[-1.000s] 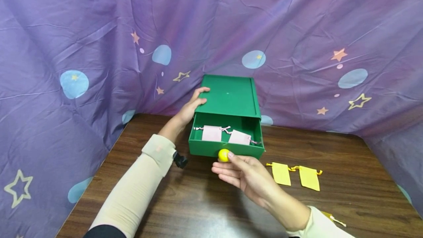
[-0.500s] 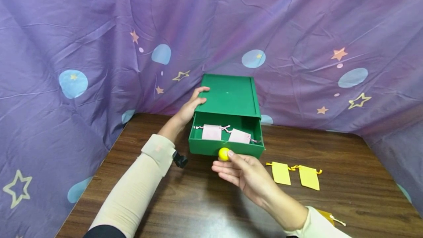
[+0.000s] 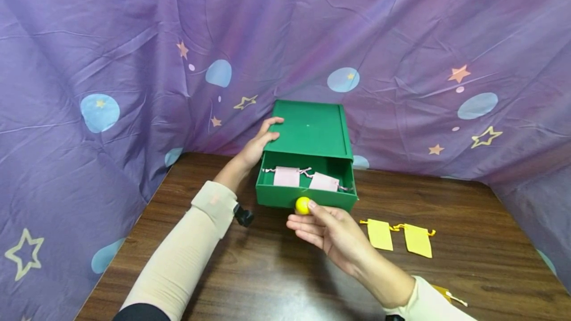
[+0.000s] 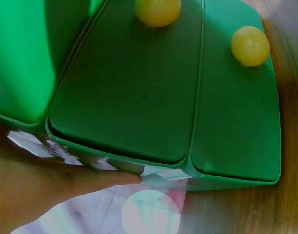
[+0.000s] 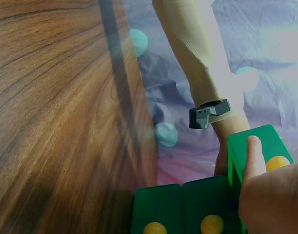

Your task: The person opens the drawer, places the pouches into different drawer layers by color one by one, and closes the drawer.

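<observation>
Green plastic drawer cabinet (image 3: 312, 125) stands on the brown wood-grain table (image 3: 250, 276), its top drawer (image 3: 278, 196) pulled partway out toward the person. On that drawer's front, the right hand (image 3: 340, 241) pinches a round yellow knob (image 3: 303, 205) beside the thumb tip, the other fingers extended below it. The left hand (image 3: 256, 146) rests against the cabinet's left side, thumb and a finger over the top edge, neither curled tightly; its remaining fingers are hidden. Inside the cabinet's open drawer lie two pale pink drawstring pouches (image 3: 286, 176), side by side. Below it, the left wrist view shows two pushed-in drawers (image 4: 127, 87), each with a yellow knob. To the cabinet's front right lie two flat yellow drawstring pouches (image 3: 418, 240). Behind the cabinet hangs purple cloth (image 3: 392, 24) patterned with stars.
</observation>
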